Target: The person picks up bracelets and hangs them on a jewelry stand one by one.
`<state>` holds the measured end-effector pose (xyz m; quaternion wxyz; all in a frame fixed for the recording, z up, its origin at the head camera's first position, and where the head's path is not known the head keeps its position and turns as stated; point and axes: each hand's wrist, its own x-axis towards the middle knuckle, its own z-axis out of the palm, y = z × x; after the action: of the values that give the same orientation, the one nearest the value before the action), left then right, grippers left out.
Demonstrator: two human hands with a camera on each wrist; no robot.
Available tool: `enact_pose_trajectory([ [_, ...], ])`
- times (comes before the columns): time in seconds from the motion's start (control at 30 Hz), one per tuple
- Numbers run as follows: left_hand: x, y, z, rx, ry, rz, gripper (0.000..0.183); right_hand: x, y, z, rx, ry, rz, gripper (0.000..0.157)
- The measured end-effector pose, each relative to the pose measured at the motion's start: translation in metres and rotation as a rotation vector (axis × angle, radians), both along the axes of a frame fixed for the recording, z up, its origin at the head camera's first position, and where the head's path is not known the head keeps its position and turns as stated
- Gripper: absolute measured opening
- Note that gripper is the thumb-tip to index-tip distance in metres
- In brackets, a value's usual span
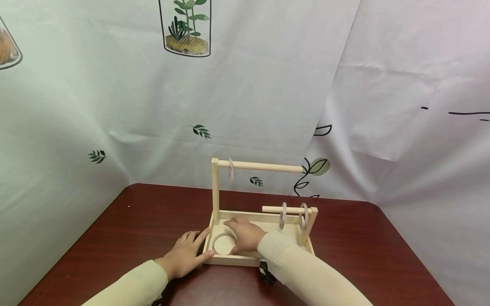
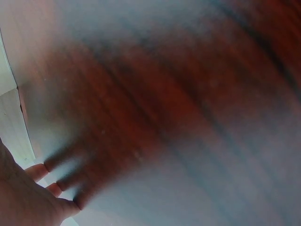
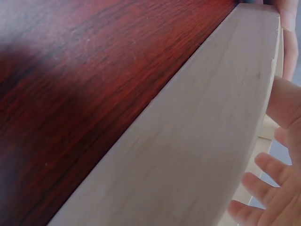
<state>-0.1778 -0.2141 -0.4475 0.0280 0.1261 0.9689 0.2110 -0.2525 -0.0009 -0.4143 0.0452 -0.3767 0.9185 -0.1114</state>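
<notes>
A pale ring [image 1: 213, 245] lies flat in the left part of a light wooden tray [image 1: 245, 260]. My right hand [image 1: 246, 236] reaches into the tray from the right, with thumb and fingers spread at the ring's right side. Those spread fingers [image 3: 256, 186] also show past the tray's wall in the right wrist view. With straight fingers, my left hand [image 1: 185, 253] rests at the tray's left front corner, index finger and thumb along the edge. Part of the tray floor is hidden under the right hand.
An upright at the tray's left carries a high wooden bar [image 1: 264, 166] with one ring [image 1: 231, 171] hung on it. From the right post a lower bar [image 1: 272, 209] points left, bearing two rings [image 1: 283, 216]. The dark red table [image 1: 153, 221] meets a printed cloth behind.
</notes>
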Motion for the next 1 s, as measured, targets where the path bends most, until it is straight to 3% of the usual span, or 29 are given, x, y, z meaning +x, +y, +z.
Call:
enact_pose_trajectory([
  [0.23,0.0,0.0,0.0,-0.007,0.008,-0.003,0.072,-0.002,-0.004,-0.006,0.032,0.044,0.065,0.081],
  [0.5,0.0,0.0,0.0,-0.002,0.006,0.0,0.072,0.001,-0.011,-0.004,0.105,0.031,0.018,0.08],
  [1.0,-0.001,0.0,-0.002,-0.003,-0.002,0.003,0.073,0.001,-0.018,0.001,0.2,-0.025,0.03,0.072],
])
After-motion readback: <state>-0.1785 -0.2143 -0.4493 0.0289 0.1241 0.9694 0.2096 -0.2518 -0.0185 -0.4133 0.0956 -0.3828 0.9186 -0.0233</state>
